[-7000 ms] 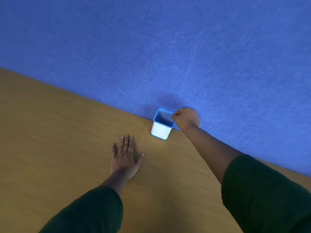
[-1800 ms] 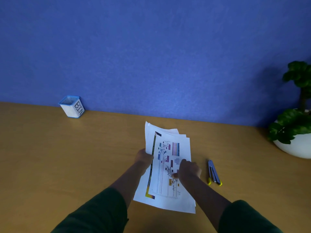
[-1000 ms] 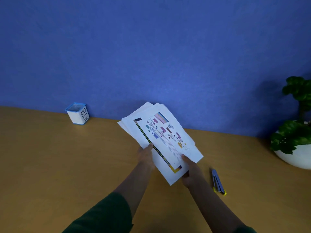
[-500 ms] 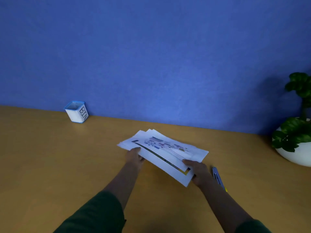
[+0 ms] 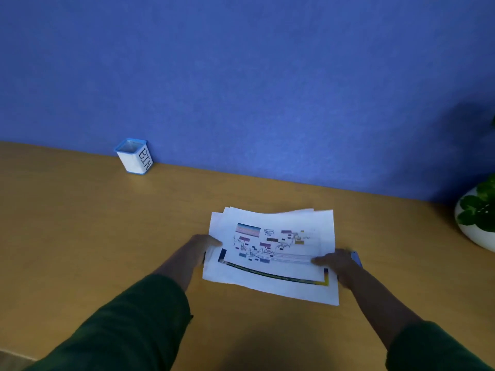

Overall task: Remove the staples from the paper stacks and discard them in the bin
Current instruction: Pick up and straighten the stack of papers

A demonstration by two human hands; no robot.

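Note:
A loose stack of white printed sheets (image 5: 273, 253) with coloured charts lies landscape, low over the wooden desk. My left hand (image 5: 201, 247) grips its left edge, thumb on top. My right hand (image 5: 337, 263) grips the lower right edge, thumb on the top sheet. The small white bin (image 5: 135, 156) with a blue rim and the word BIN stands at the back left against the blue wall. No staple is visible on the sheets.
A blue staple remover (image 5: 356, 259) is mostly hidden behind my right hand. A potted plant in a white bowl (image 5: 479, 212) stands at the far right. The wooden desk (image 5: 80, 223) meets the blue wall at the back.
The stack, lifted and tilted a second ago, has turned to landscape and come down toward the desk in both hands. The view has shifted slightly right.

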